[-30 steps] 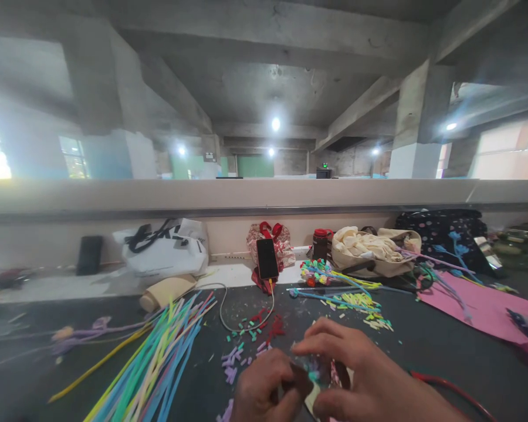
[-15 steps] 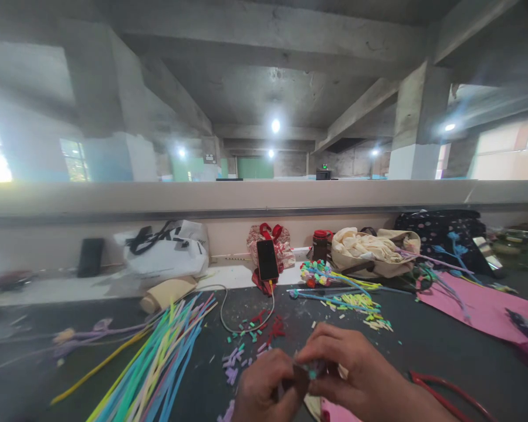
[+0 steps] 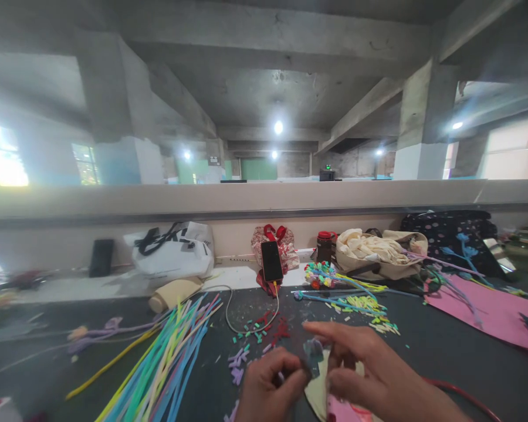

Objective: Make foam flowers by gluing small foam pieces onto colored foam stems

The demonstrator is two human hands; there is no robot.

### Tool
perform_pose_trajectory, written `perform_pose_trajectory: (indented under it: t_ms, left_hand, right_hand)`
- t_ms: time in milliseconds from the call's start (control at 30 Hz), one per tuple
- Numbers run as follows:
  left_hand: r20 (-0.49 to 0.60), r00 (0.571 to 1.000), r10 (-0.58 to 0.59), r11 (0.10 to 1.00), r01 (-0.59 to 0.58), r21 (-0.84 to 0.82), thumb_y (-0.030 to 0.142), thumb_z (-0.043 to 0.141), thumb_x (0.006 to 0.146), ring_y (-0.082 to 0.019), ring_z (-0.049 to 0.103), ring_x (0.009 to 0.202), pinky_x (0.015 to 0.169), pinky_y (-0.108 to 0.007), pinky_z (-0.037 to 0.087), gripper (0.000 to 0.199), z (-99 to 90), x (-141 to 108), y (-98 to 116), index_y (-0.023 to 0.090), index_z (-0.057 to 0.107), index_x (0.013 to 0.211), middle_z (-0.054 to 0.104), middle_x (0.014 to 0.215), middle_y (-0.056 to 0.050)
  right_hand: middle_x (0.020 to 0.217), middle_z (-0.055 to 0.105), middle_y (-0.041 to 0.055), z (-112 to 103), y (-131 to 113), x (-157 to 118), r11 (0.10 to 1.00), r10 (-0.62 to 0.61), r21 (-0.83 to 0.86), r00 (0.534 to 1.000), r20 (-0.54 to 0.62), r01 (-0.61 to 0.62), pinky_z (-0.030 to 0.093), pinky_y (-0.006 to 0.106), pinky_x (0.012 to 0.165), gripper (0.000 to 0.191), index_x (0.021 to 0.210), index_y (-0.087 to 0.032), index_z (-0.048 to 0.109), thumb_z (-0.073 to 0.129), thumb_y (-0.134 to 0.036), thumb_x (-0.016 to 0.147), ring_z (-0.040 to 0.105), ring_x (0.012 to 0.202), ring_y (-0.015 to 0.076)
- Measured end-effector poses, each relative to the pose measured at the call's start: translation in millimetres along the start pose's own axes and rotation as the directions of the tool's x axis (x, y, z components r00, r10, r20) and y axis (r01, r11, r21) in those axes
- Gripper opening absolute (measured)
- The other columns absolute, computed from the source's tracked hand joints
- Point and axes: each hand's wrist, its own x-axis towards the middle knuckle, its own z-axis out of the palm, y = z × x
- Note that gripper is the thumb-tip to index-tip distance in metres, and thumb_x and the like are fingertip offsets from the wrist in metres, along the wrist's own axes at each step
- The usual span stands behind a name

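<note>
My left hand is closed in a pinch at the bottom centre. At its fingertips is a small blue-grey piece, too smeared by motion to name. My right hand is just to the right, its index finger stretched out above the piece and its thumb apart from it. Below the hands lie a cream-coloured item and something pink, both partly hidden by the right hand. Short purple cut pieces are scattered left of my left hand, with red bits and green bits beyond.
Long coloured fuzzy stems lie at left. A phone on a cable leans against a patterned bag. Yellow cut pieces, pink sheet, red-lidded bottle and cloth-filled bag are to the right. A red curved handle is near my right forearm.
My hands have drawn slightly apart. The right fingers have opened away from the small piece, which shows now between the hands. The whole view has shifted a little.
</note>
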Motion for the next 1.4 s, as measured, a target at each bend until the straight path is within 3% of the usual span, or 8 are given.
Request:
perform_pose_trajectory:
  t_ms: [133,233,367,600,867,1033,1233,1400]
  left_hand:
    - [0.038,0.997,-0.074,0.992,0.077,-0.100,0.023,0.058,0.063,-0.009,0.041,0.050,0.049,-0.019,0.030,0.014,3.1,1.2,-3.5,0.016,0.060,0.051,0.050,0.050,0.003]
    - [0.072,0.993,-0.095,0.974,0.107,-0.199,0.025,0.058,0.063,-0.010,0.042,0.053,0.051,-0.019,0.031,0.014,3.3,1.2,-2.2,0.016,0.062,0.053,0.051,0.053,0.002]
    - [0.105,0.980,-0.171,0.920,0.197,-0.338,0.035,0.063,0.060,-0.010,0.043,0.054,0.051,-0.019,0.031,0.021,3.2,1.6,0.5,0.015,0.062,0.052,0.053,0.052,0.001]
    - [0.225,0.904,-0.362,0.637,0.417,-0.648,0.039,0.073,0.049,-0.006,0.039,0.041,0.045,-0.017,0.028,0.030,-2.2,5.9,6.8,0.014,0.057,0.051,0.052,0.042,0.004]
    - [0.343,0.842,-0.417,0.444,0.518,-0.731,0.038,0.072,0.054,-0.004,0.041,0.034,0.042,-0.016,0.033,0.028,-5.9,9.2,-0.3,0.012,0.061,0.056,0.052,0.038,0.002]
    - [0.377,0.822,-0.427,0.357,0.536,-0.765,0.033,0.074,0.053,-0.005,0.047,0.038,0.042,-0.013,0.034,0.025,-6.5,10.2,-0.5,0.011,0.062,0.054,0.056,0.041,0.000]
    - [0.398,0.802,-0.444,0.341,0.563,-0.753,0.033,0.074,0.054,-0.005,0.047,0.037,0.043,-0.014,0.035,0.025,-8.6,10.3,4.0,0.011,0.062,0.055,0.054,0.039,0.001]
    - [0.375,0.839,-0.394,0.363,0.517,-0.775,0.037,0.074,0.052,-0.005,0.046,0.036,0.043,-0.015,0.036,0.029,-8.4,12.1,-4.7,0.012,0.060,0.055,0.053,0.038,0.001]
  right_hand:
    - [0.055,0.059,-0.0006,5.4,11.8,5.7,0.969,0.108,0.219,0.994,0.033,-0.112,0.038,0.017,0.039,0.042,0.119,-0.021,0.046,0.032,-0.042,0.086,0.053,0.044,0.0101]
    - [0.045,0.055,-0.0030,9.8,16.7,10.7,0.944,0.145,0.295,0.989,0.040,-0.151,0.031,0.014,0.033,0.047,0.119,-0.017,0.046,0.031,-0.046,0.085,0.044,0.033,0.0071]
    - [0.042,0.052,-0.0047,11.2,16.4,14.2,0.945,0.106,0.311,0.994,-0.003,-0.100,0.028,0.014,0.035,0.043,0.112,-0.017,0.052,0.033,-0.045,0.086,0.047,0.034,0.0065]
    - [0.077,0.063,0.0024,12.6,15.6,17.3,0.894,0.089,0.444,0.995,-0.032,-0.066,0.030,0.013,0.032,0.038,0.111,-0.019,0.051,0.033,-0.042,0.086,0.053,0.039,0.0055]
    - [0.059,0.052,-0.0044,12.2,20.0,17.7,0.955,0.107,0.293,0.973,-0.202,-0.044,0.036,0.016,0.040,0.016,0.080,-0.017,0.062,0.049,-0.026,0.078,0.049,0.039,0.0055]
    - [0.051,0.050,-0.0046,11.3,16.7,16.6,0.958,0.186,0.252,0.965,-0.188,-0.136,0.031,0.017,0.037,0.015,0.066,-0.015,0.061,0.053,-0.026,0.073,0.044,0.034,0.0054]
    - [0.047,0.043,-0.0053,10.5,11.4,19.1,0.977,0.142,0.193,0.957,-0.253,-0.094,0.029,0.018,0.041,0.016,0.061,-0.015,0.057,0.053,-0.027,0.072,0.037,0.043,0.0071]
    - [0.049,0.037,-0.0061,3.2,30.3,18.4,0.984,0.168,0.111,0.914,-0.370,-0.136,0.028,0.019,0.043,0.023,0.062,-0.017,0.054,0.047,-0.033,0.077,0.034,0.045,0.0082]
